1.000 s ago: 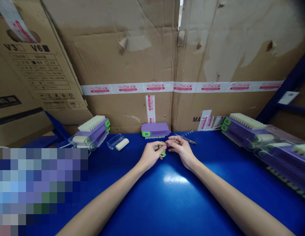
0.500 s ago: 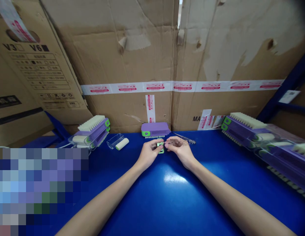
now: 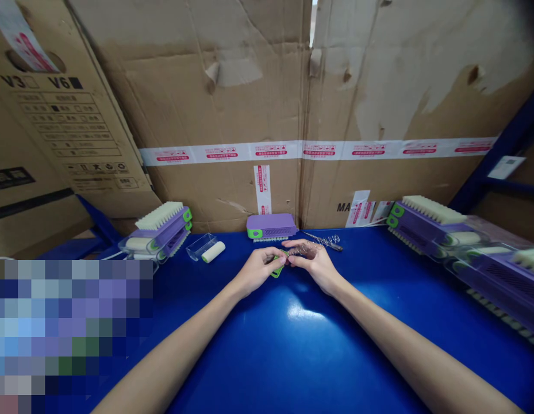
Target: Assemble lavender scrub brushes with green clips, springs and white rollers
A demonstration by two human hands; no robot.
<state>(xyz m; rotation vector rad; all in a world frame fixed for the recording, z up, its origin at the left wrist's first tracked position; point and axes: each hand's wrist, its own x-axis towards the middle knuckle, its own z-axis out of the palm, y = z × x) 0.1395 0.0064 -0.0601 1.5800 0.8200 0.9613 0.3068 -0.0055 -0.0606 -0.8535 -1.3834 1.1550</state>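
Note:
My left hand (image 3: 258, 269) pinches a small green plastic frame (image 3: 276, 272) between thumb and fingers, its lower end tilted toward me. Fingers of my right hand (image 3: 317, 264) close on a thin metal coil spring (image 3: 334, 238). The spring's near end meets the green frame between the two hands; the fingers hide the exact joint. Its free end points right and slightly upward. Just beyond my hands, a purple brush body (image 3: 272, 222) with green end and pale bristles lies bristles down. A slim metal tool (image 3: 336, 248) rests behind my right hand, partly covered.
A clear plastic cover (image 3: 200, 246) and a cream roller-like piece (image 3: 214, 251) lie to the left on the blue table (image 3: 258, 356). Purple brushes are stacked at left (image 3: 172, 227) and right (image 3: 428, 227). Cardboard (image 3: 223, 109) walls the back.
The green frame has turned, its lower end swinging left and toward me. The spring's free end has risen from lying near the tool to pointing slightly upward.

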